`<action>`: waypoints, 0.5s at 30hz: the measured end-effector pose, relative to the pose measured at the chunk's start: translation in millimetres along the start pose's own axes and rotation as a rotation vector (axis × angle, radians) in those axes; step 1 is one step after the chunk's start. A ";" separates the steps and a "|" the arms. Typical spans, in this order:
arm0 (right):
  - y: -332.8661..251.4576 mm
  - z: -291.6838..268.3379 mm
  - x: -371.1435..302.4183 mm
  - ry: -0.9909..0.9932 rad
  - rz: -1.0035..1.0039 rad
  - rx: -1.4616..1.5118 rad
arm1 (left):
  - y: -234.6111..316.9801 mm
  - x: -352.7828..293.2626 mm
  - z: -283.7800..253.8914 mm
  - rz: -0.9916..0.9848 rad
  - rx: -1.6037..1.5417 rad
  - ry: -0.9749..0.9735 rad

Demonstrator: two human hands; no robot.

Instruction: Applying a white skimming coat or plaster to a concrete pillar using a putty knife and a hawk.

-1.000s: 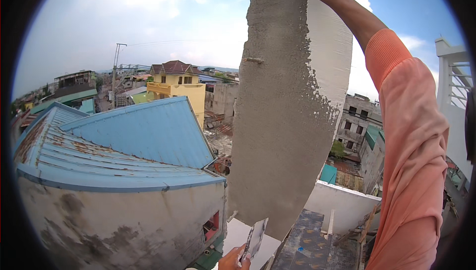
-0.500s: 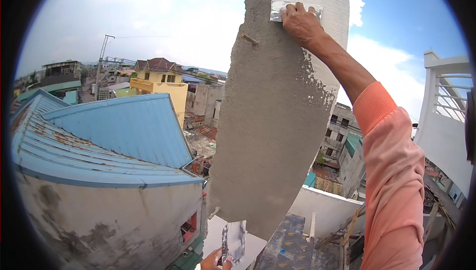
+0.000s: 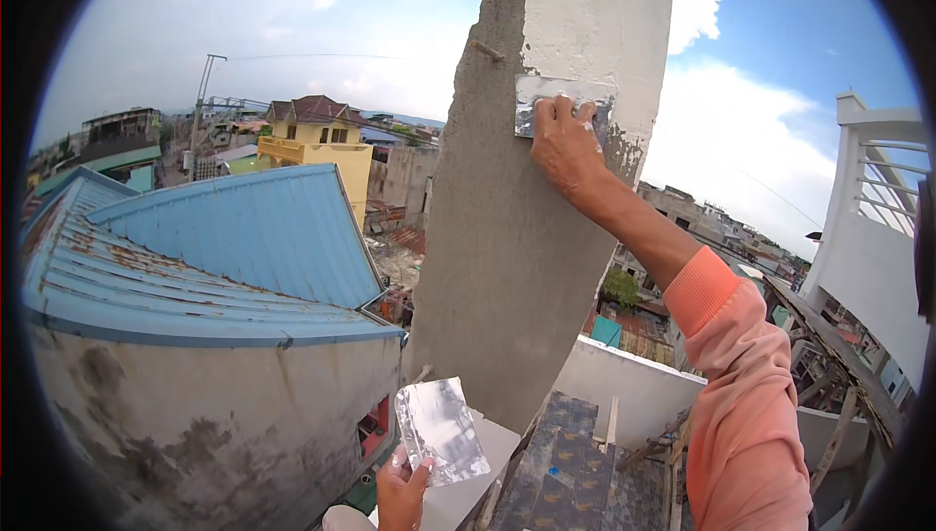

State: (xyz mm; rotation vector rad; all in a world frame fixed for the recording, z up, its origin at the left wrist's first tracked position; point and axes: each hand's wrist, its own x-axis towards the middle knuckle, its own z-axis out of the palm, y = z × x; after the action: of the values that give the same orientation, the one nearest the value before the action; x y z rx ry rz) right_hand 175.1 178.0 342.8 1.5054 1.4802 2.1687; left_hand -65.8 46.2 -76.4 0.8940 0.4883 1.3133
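Upper centre of the frame: the right hand [image 3: 564,146] is pressing a flat metal trowel [image 3: 564,100] against a tall grey pillar [image 3: 517,229], the fingers spread and bearing down on the blade, which is lying where the smooth white coat [image 3: 600,14] above is meeting the rough grey render below. The right arm, in an orange sleeve [image 3: 746,404], is running from the lower right of the frame up to the pillar. Lower centre: the left hand [image 3: 402,492] is gripping a second blade, a square steel plate [image 3: 441,431] smeared with white paste, its fingers closed around the plate's lower edge; the plate is tilting up and is standing just in front of the pillar's foot, apart from it. Left half of the frame: a blue corrugated roof [image 3: 234,248] is sitting on a stained wall [image 3: 195,424]. Beyond it, at upper left, a yellow house [image 3: 327,146] and a utility pole [image 3: 203,82] are standing among other roofs. At the right edge a white railing [image 3: 877,209] is rising, and at lower centre right a low white parapet [image 3: 624,390] is bordering a dark patterned floor [image 3: 570,472].
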 end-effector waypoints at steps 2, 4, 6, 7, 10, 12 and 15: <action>-18.6 -10.1 -16.7 -0.018 0.015 -0.030 | 10.9 1.7 2.1 -0.029 -0.155 0.005; -28.6 -15.2 -35.5 -0.003 0.016 0.006 | 18.3 1.7 6.4 -0.039 -0.137 -0.015; -37.9 -23.6 -58.1 -0.067 -0.007 -0.046 | 31.7 -0.9 17.9 -0.031 -0.223 0.013; -42.4 -25.0 -68.2 -0.043 -0.033 -0.047 | 33.1 -1.5 16.8 -0.027 -0.223 0.005; -41.9 -27.8 -92.7 0.053 -0.094 -0.009 | 31.7 2.3 10.0 -0.027 -0.196 0.003; -28.6 -29.6 -93.0 0.120 -0.136 0.030 | 26.2 6.6 7.1 -0.056 -0.228 0.015; -2.8 -65.9 -63.6 0.202 -0.196 0.198 | 11.8 11.2 -6.8 -0.053 -0.155 0.003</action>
State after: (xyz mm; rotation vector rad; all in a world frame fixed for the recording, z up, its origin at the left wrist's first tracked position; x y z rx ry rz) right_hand 155.3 101.1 297.1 1.1584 1.8691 2.1639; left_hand -75.6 58.9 -69.2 0.7459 0.4041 1.2863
